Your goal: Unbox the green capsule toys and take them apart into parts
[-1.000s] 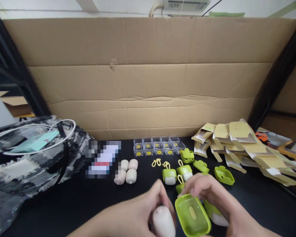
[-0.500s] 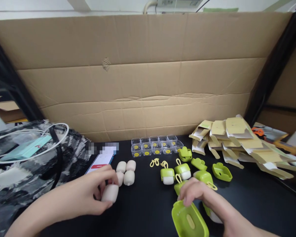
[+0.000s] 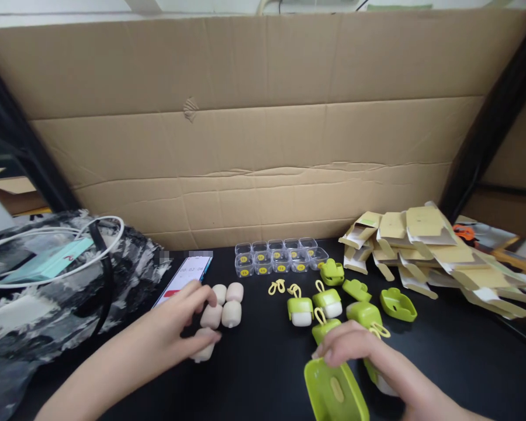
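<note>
My left hand (image 3: 179, 324) is over the cream earbud-style cases at the left, thumb and fingers spread apart. Its thumb lies across the nearest cream case (image 3: 204, 349), partly hiding it. The fingertips are by another cream case (image 3: 211, 316); several more sit in a cluster just behind. My right hand (image 3: 355, 345) pinches the rim of an empty green silicone cover (image 3: 338, 393), whose open hollow faces up at me. Beyond that hand stand green covers with cream cases in them, such as one with a yellow loop (image 3: 300, 310).
Clear plastic cups (image 3: 272, 257) with yellow stickers stand in rows at the back. Small yellow loops (image 3: 276, 286) lie before them. Flattened yellow boxes (image 3: 421, 245) are piled at the right. A phone (image 3: 186, 278) and a dark patterned bag (image 3: 61, 292) are on the left; cardboard (image 3: 263, 134) walls the back.
My left hand has opened from around the cream case, which now rests on the table nearer the cluster. The right hand still holds the green cover in nearly the same place.
</note>
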Tool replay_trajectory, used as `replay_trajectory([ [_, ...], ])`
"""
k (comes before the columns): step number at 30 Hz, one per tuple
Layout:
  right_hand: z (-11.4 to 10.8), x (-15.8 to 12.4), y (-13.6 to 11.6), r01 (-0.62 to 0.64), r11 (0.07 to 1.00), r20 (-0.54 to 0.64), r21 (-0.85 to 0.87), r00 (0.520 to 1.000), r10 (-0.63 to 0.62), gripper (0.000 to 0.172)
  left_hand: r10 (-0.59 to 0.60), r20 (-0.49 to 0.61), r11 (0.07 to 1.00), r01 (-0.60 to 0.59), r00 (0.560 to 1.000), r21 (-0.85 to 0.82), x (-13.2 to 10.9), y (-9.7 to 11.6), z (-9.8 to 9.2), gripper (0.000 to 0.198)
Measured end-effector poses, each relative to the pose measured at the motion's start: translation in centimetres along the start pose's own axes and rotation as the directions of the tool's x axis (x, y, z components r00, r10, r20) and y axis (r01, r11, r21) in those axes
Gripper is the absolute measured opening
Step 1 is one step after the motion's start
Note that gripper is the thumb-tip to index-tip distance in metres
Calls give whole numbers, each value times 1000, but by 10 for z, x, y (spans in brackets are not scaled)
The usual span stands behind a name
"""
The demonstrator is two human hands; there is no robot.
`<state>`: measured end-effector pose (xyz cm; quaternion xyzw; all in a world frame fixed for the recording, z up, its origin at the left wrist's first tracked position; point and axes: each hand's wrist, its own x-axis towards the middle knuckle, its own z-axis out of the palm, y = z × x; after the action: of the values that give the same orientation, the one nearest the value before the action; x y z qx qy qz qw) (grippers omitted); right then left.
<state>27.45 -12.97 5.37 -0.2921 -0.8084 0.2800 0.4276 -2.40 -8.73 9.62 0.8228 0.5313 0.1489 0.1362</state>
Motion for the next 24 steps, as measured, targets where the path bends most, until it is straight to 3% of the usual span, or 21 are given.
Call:
replay_trajectory([
  [3,2,-3,5,93,972,-17,-216,995,-99,41,151,-31,946,-154,988,-285,9,31,16,25],
  [5,5,-5,14,179,926,-16,-334,981,-195,45,155,97,853,-84,983,-515,11,50,42,24],
  [7,9,-7,24,237,901,6,-364,968,-253,46,181,180,668,13,967,-744,11,61,73,23],
  [9,11,-8,31,248,919,42,-308,968,-247,48,152,205,407,127,967,-904,8,64,100,26],
  [11,11,-8,29,177,951,64,-252,984,-166,51,99,187,195,166,977,-967,5,60,116,28],
  [13,9,-6,22,72,967,49,-243,997,-62,52,50,158,70,154,986,-986,2,56,120,29],
  [18,3,2,6,-131,976,88,-177,985,148,15,22,175,14,175,984,-985,0,56,112,26],
  [24,8,-1,13,-290,956,93,-54,951,294,5,-27,260,29,260,965,-965,0,60,115,27],
])
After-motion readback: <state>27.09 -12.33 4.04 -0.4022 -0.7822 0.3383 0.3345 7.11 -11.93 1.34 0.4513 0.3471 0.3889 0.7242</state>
